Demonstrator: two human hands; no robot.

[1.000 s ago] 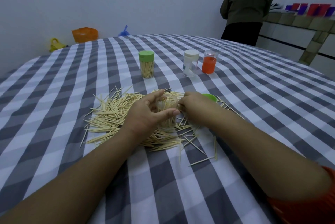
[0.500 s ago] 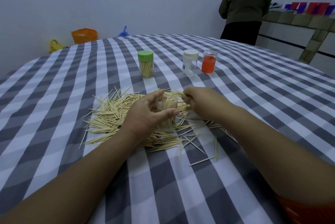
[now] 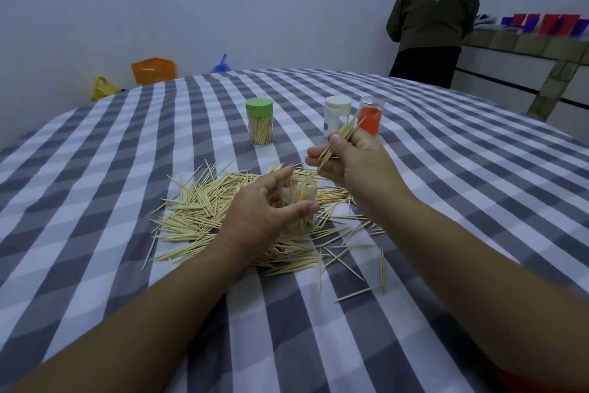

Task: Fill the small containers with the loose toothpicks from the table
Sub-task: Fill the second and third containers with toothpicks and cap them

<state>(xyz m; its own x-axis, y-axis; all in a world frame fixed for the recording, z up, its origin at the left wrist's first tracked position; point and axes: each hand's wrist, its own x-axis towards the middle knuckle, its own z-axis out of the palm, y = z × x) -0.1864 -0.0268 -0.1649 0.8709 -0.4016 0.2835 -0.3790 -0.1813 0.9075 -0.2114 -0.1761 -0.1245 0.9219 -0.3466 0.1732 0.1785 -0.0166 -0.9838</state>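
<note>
Pale wall behind a surface [image 3: 95, 188] covered in grey-and-white check cloth; a person [image 3: 432, 20] stands with back turned at far right. Loose toothpicks [image 3: 204, 204] lie heaped at centre, with strays toward the near right. Left hand [image 3: 264, 211], thumb and fingers curled, grips an open clear container [image 3: 301, 201] standing upright in the heap, partly filled. Right hand [image 3: 350, 160], raised above the heap, pinches a small bundle of toothpicks [image 3: 339, 142]. Beyond: a green-lidded container [image 3: 260, 122] full of toothpicks, a white-lidded container [image 3: 336, 117], and an orange container [image 3: 370, 117], the last two just beside each other.
</note>
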